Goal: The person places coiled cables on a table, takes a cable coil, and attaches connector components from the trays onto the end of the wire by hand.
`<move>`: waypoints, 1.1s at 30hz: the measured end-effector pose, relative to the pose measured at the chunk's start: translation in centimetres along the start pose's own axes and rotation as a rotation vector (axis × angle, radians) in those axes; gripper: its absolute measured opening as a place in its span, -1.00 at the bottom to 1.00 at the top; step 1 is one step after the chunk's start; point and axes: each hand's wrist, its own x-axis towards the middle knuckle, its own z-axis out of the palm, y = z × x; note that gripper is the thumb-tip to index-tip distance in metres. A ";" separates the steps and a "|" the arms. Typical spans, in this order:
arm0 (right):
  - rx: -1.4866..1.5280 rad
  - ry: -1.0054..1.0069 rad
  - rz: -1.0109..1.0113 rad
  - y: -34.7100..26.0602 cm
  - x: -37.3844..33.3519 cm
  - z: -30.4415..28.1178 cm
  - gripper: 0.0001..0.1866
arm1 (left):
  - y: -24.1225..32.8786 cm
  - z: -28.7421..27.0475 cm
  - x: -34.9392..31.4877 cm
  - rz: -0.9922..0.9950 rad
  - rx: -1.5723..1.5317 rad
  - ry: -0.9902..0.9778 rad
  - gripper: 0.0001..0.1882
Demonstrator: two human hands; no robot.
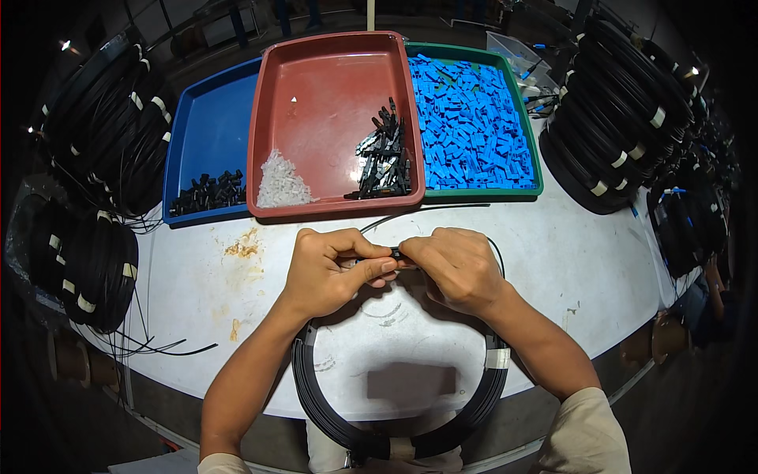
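My left hand [332,268] and my right hand [454,265] meet over the white table [568,261], both pinching a small black connector part [395,253] between their fingertips. A thin black cable end [426,209] runs from the part toward the trays. A coil of black cable [332,411] with white tape bands lies under my forearms at the table's near edge. Most of the small part is hidden by my fingers.
Three trays stand behind my hands: a blue tray [207,118] with small black pieces, a red tray [316,87] with white pieces and black parts, a green tray [527,134] full of blue parts. Stacks of black cable coils [99,268] [624,103] flank the table.
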 end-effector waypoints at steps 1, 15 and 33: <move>0.011 0.015 -0.017 0.1 0.0 0.1 -0.78 | -0.2 0.1 -0.1 -0.001 0.002 -0.002 -0.93; 0.326 -0.071 0.195 0.9 -0.7 0.7 -0.76 | -0.1 0.3 -0.4 0.723 0.866 0.028 -0.86; 0.409 -0.130 0.251 1.1 -1.0 0.8 -0.76 | -0.7 0.2 -0.2 0.968 1.071 -0.029 -0.98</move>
